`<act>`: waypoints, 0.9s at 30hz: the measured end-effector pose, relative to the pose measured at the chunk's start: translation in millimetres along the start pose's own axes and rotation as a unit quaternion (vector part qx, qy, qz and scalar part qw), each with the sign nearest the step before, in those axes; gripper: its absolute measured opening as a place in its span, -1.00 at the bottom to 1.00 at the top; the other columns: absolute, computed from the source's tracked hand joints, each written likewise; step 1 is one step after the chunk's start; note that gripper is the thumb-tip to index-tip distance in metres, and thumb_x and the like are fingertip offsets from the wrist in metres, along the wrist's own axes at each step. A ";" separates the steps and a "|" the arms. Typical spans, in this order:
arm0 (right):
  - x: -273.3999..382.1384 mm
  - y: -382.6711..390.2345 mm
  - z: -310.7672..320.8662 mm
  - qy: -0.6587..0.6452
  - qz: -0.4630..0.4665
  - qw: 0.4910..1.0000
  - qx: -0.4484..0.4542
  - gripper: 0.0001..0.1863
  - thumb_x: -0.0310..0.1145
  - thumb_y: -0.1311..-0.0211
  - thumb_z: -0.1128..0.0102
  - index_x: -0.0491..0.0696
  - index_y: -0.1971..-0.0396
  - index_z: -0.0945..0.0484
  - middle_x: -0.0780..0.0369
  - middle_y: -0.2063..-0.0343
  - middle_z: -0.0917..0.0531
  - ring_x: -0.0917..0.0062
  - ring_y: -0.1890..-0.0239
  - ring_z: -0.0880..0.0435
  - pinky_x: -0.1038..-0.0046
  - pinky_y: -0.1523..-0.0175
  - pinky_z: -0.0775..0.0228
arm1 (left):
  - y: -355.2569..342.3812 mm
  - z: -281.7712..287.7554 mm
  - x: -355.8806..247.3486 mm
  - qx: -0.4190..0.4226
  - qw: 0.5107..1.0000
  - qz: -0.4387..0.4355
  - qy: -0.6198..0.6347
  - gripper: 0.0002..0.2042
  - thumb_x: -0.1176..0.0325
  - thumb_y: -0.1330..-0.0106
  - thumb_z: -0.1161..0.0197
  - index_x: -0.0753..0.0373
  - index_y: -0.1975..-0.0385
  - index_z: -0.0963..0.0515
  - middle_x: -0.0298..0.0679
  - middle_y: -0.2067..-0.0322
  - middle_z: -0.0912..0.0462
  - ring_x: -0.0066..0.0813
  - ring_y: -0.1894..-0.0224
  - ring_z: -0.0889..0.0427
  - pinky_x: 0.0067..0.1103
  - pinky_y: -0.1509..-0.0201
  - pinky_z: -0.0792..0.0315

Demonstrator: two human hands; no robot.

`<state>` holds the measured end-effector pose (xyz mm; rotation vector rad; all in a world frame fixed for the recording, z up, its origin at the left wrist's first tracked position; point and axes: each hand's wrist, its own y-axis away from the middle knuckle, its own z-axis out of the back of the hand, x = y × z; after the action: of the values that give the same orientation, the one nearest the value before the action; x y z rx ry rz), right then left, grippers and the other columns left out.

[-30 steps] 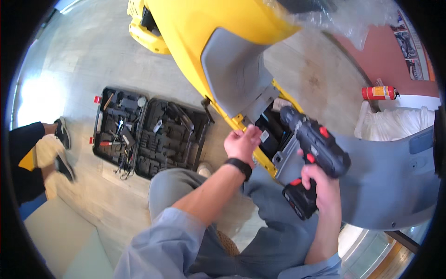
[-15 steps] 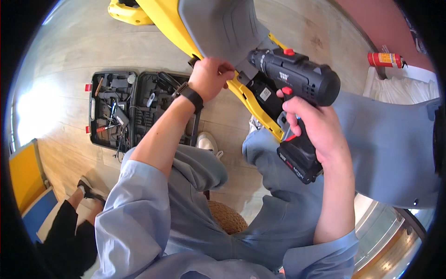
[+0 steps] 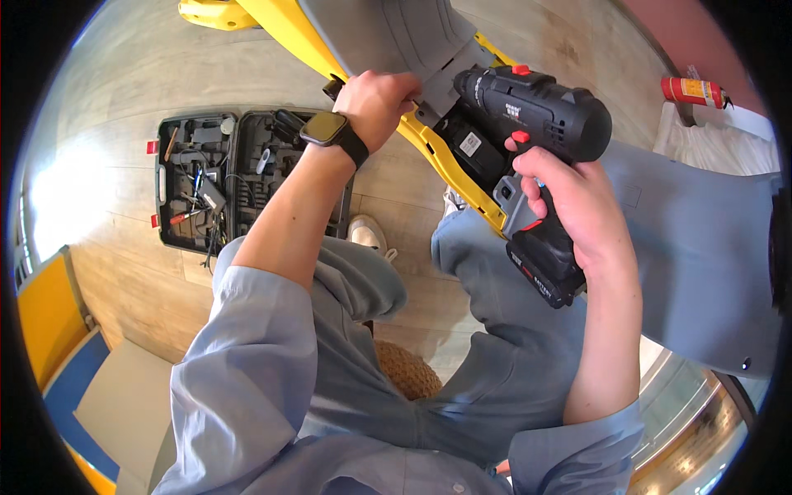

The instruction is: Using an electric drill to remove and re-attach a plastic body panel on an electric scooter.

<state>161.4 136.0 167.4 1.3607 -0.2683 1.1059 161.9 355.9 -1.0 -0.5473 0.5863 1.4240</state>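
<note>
My left hand (image 3: 371, 107), below a smartwatch, has its fingers curled at the yellow body edge (image 3: 441, 165) beside the grey panel (image 3: 388, 33); whatever the fingertips hold is hidden. My right hand (image 3: 577, 210) grips the handle of a black cordless drill (image 3: 540, 115) with red switches and a battery pack at its base. The drill lies level over an opening with black contents (image 3: 470, 153), its chuck pointing left toward the grey panel near my left fingers. Whether the chuck touches anything is unclear.
An open toolbox (image 3: 194, 190) with tools and cables lies on the floor at left. A red fire extinguisher (image 3: 689, 92) stands out at upper right near white sheeting. Yellow and blue seating (image 3: 45, 301) is at left, a woven stool (image 3: 404, 371) beneath me, grey bodywork (image 3: 685, 247) at right.
My left hand has moved up and leftward to the body's edge. The drill has risen and swung to point left. The other person's legs have left view.
</note>
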 end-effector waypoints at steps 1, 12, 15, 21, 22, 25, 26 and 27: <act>-0.8 -0.8 1.4 0.000 -0.004 1.000 0.000 -0.87 -0.35 -0.06 -0.18 -0.09 0.46 -0.53 0.39 0.70 -0.44 0.74 0.65 -0.38 0.59 0.53 -0.20 | 0.1 -0.6 -0.1 0.000 1.000 -0.021 -0.023 -0.84 0.42 -0.13 -0.27 0.15 0.27 -0.59 -0.17 0.46 -0.68 -0.16 0.35 -0.67 -0.36 0.25 -0.54; 1.3 4.8 2.6 0.028 0.024 0.999 0.021 -0.74 -0.29 -0.09 -0.18 -0.11 0.25 -0.55 0.39 0.66 -0.39 0.72 0.62 -0.29 0.61 0.45 -0.15 | -1.7 -4.5 -4.6 0.003 0.982 -0.101 -0.157 -0.75 0.47 -0.19 -0.15 0.09 0.13 -0.51 -0.19 0.48 -0.68 -0.13 0.36 -0.68 -0.32 0.32 -0.54; 2.1 5.3 0.7 0.001 0.030 1.000 0.007 -0.82 -0.37 0.01 -0.15 -0.11 0.39 -0.54 0.40 0.68 -0.42 0.75 0.62 -0.35 0.59 0.49 -0.17 | -0.4 -3.8 -3.9 0.009 0.977 -0.114 -0.180 -0.76 0.47 -0.19 -0.15 0.11 0.13 -0.52 -0.19 0.49 -0.67 -0.12 0.36 -0.67 -0.32 0.30 -0.54; 1.9 7.3 4.0 -0.006 0.011 1.000 0.000 -0.81 -0.37 0.02 -0.16 -0.11 0.38 -0.54 0.40 0.68 -0.42 0.74 0.62 -0.34 0.59 0.48 -0.17 | -1.9 -0.7 1.9 0.002 0.995 -0.071 -0.072 -0.74 0.52 -0.18 -0.20 0.15 0.12 -0.55 -0.19 0.41 -0.71 -0.21 0.31 -0.70 -0.38 0.22 -0.57; 1.8 6.4 4.2 -0.004 0.018 1.000 0.005 -0.83 -0.36 0.02 -0.16 -0.10 0.40 -0.54 0.40 0.69 -0.42 0.74 0.62 -0.35 0.59 0.48 -0.17 | -2.4 0.8 7.7 0.003 0.998 -0.054 -0.033 -0.73 0.53 -0.17 -0.22 0.15 0.11 -0.55 -0.20 0.39 -0.72 -0.25 0.29 -0.71 -0.41 0.20 -0.58; 0.5 6.4 6.4 0.009 0.024 1.000 0.006 -0.85 -0.35 0.02 -0.16 -0.10 0.45 -0.53 0.40 0.69 -0.42 0.73 0.62 -0.35 0.58 0.48 -0.16 | -2.3 1.1 6.5 0.010 0.999 -0.032 -0.015 -0.71 0.55 -0.15 -0.24 0.14 0.11 -0.56 -0.23 0.36 -0.73 -0.33 0.26 -0.73 -0.48 0.16 -0.59; 0.4 6.1 7.0 0.020 0.025 0.999 0.005 -0.86 -0.35 0.01 -0.16 -0.10 0.48 -0.53 0.40 0.70 -0.42 0.73 0.62 -0.35 0.57 0.48 -0.16 | -2.7 0.5 5.6 0.009 0.999 -0.039 -0.030 -0.72 0.53 -0.15 -0.25 0.14 0.12 -0.57 -0.23 0.36 -0.73 -0.32 0.26 -0.72 -0.47 0.16 -0.59; 0.0 5.9 7.6 0.020 0.024 1.000 0.004 -0.86 -0.35 0.01 -0.16 -0.10 0.48 -0.53 0.40 0.70 -0.42 0.73 0.62 -0.35 0.57 0.48 -0.16 | -3.1 -0.3 4.7 0.007 0.998 -0.046 -0.046 -0.73 0.52 -0.15 -0.25 0.13 0.13 -0.57 -0.23 0.36 -0.73 -0.30 0.27 -0.72 -0.46 0.17 -0.58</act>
<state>160.3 128.4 173.1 1.3438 -0.2696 1.1732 165.2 358.9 -4.4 -0.4896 0.4914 1.3499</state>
